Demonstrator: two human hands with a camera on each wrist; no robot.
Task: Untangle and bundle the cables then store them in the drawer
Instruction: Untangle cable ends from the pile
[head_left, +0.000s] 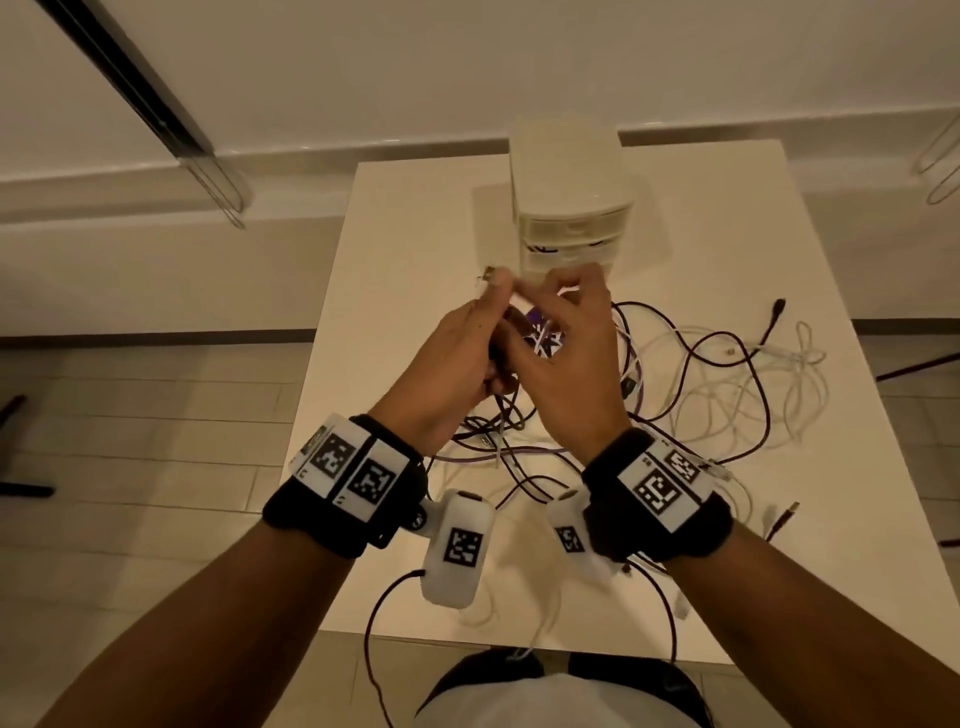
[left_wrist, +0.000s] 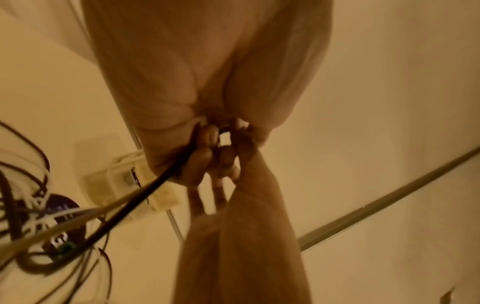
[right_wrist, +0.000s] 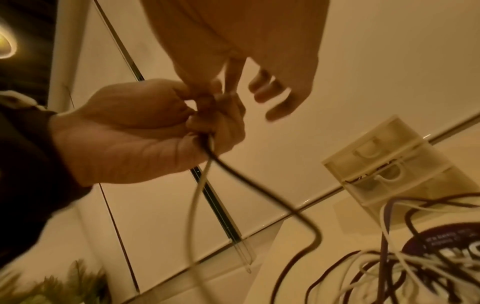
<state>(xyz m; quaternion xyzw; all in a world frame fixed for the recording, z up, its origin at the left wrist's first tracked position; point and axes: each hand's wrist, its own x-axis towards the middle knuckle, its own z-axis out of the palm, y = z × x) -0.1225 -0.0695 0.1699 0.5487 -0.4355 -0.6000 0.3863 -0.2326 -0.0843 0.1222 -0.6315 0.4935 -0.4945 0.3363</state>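
Observation:
Both hands are raised over the table. My left hand (head_left: 480, 332) grips a dark cable (right_wrist: 259, 185) and a white cable (right_wrist: 194, 197) together in its curled fingers (right_wrist: 215, 123); a metal plug (head_left: 489, 273) sticks out past its fingertips. My right hand (head_left: 563, 317) meets it, thumb and forefinger pinching the white cable at the left fingertips, the other fingers (right_wrist: 270, 92) spread loose. Both cables hang down to a tangle of dark, white and purple cables (head_left: 691, 384) on the white table (head_left: 395, 218). The small cream drawer unit (head_left: 569, 208) stands behind, its drawers pushed in.
A round dark purple disc (right_wrist: 446, 240) lies under the tangle in front of the drawer unit. Loose plugs lie at the table's right side (head_left: 776, 312) and near the front right (head_left: 782, 519). The left strip of the table is bare. Tiled floor surrounds the table.

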